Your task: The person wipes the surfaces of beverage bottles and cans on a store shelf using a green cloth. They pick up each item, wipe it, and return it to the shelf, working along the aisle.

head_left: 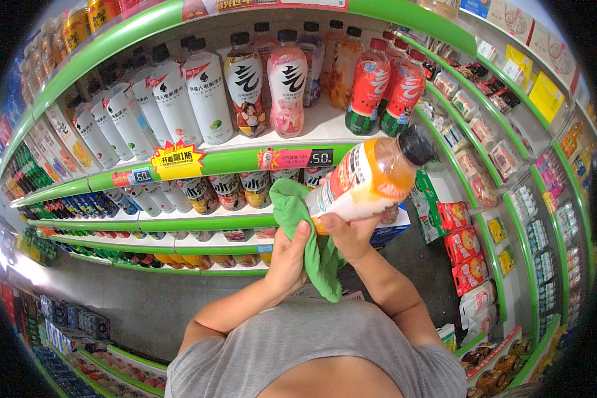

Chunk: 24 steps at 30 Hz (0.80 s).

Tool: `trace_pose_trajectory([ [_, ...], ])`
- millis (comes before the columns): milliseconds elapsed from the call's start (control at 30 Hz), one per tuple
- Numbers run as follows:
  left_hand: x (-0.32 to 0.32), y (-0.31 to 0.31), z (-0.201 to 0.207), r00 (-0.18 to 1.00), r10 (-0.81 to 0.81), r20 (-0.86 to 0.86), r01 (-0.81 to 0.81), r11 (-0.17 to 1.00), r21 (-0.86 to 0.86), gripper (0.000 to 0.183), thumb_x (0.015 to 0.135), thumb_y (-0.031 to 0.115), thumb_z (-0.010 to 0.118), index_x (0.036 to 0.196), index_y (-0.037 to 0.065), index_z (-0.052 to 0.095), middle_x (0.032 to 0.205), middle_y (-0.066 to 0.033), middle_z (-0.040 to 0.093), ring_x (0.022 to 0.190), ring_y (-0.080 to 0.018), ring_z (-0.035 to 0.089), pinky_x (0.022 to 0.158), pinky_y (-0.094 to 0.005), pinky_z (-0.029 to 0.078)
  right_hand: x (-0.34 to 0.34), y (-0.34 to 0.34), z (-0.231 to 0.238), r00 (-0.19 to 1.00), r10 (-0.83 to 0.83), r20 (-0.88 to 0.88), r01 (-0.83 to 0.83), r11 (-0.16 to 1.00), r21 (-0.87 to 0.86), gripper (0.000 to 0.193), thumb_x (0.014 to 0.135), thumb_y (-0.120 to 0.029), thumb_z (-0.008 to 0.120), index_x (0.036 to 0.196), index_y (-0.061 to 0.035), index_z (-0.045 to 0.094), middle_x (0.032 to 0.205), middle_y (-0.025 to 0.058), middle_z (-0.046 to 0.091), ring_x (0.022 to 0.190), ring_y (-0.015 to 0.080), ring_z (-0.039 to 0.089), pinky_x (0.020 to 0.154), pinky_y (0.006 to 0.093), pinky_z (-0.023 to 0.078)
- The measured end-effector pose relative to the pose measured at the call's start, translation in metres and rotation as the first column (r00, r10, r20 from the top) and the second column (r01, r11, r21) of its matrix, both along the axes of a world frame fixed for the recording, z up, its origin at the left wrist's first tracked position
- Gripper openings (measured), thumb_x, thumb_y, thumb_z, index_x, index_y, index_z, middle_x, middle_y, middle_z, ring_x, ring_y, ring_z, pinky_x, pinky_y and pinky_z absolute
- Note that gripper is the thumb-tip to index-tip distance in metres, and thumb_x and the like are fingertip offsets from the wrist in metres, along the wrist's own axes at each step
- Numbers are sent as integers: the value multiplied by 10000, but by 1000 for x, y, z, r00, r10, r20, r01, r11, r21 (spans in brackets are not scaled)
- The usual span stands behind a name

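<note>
An orange drink bottle (371,176) with a black cap is held tilted in front of the shelf, its cap toward the upper right. My right hand (353,233) is wrapped round its lower part. My left hand (290,255) grips a green cloth (322,265), which lies against the bottle's base and hangs down below it. Part of the cloth sticks up beside my left fingers. The far side of the bottle and some of my fingers are hidden.
Beyond my hands, a green-edged shelf (245,152) carries white bottles (207,99), a pink bottle (287,86) and red-and-green bottles (367,86). Lower shelves hold more drinks. Packaged goods fill shelving on the right, with red packs (463,245) low down. Grey floor (146,285) shows at left.
</note>
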<state>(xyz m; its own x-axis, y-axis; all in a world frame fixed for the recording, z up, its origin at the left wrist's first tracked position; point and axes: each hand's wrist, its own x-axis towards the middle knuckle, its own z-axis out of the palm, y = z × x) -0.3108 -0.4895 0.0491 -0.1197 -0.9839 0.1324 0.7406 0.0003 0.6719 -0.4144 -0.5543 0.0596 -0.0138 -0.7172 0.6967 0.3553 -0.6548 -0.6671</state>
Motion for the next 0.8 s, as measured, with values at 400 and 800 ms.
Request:
trace_pose_trajectory([
  [400, 23, 3, -8, 994, 36, 107, -39, 999, 27, 392, 881, 11, 525, 1249, 37, 393, 1143, -79, 538, 1017, -180, 551, 883, -338, 471, 2, -69, 45, 976, -209, -54, 206, 977, -59, 622, 733, -120, 750, 1208, -8, 365, 1123, 83, 497, 985, 147, 517, 874, 297, 422],
  [800, 113, 17, 12, 685, 658, 313, -511, 740, -437, 535, 807, 533, 525, 748, 2, 526, 861, -79, 505, 756, -143, 495, 687, -266, 420, 12, -147, 49, 923, -374, -86, 346, 908, -234, 740, 623, -291, 835, 1144, -10, 391, 1034, 126, 575, 920, 225, 588, 812, 359, 469],
])
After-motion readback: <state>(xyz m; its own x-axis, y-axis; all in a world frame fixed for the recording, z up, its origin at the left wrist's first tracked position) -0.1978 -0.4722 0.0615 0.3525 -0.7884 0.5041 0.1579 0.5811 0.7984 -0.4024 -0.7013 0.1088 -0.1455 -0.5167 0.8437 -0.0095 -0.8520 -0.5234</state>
